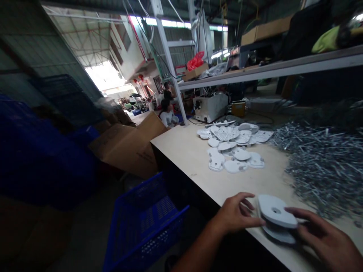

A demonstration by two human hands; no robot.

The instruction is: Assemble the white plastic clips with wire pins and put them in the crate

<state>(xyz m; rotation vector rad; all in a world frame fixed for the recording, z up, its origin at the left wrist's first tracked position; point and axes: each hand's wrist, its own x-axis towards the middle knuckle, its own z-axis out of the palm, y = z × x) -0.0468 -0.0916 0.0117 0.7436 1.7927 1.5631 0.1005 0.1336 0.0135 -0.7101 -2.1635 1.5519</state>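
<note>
We found the left hand (234,213) and right hand (326,236) spread, steadying a stack of white plastic plates (276,211) evenly between them on the plywood workbench (181,158); loose metal screws (326,166) lay just beyond the right hand, a blue plastic crate (144,226) below the left

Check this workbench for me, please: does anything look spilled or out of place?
Yes, the large heap of loose metal pins looks odd. It lies spread straight on the wooden workbench at the right, with no tray or box around it. The white plates also lie scattered in a loose pile, not in neat stacks.
</note>
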